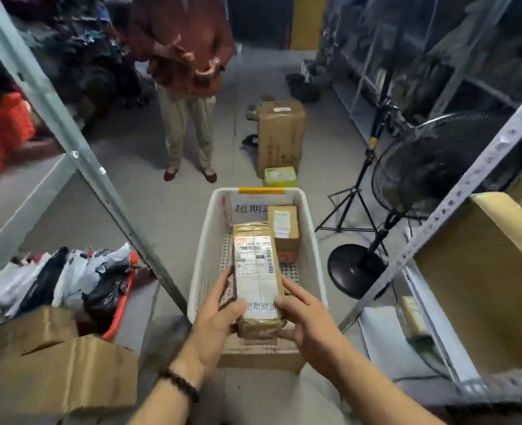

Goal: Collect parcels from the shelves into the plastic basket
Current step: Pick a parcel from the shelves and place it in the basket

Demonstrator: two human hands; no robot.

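Left hand (219,317) and right hand (311,326) are clasping the near end of a taped parcel (256,271), fingers (219,292) curling round its sides. It is hanging over the white plastic basket (313,240), long axis running near to far, both hands equally close. Its underside is hidden.

Before you the grey floor (167,216) carries the white basket (209,240). Beyond the basket stand a tall carton (279,133) and a small green box (280,177), and right of it a fan (356,269).
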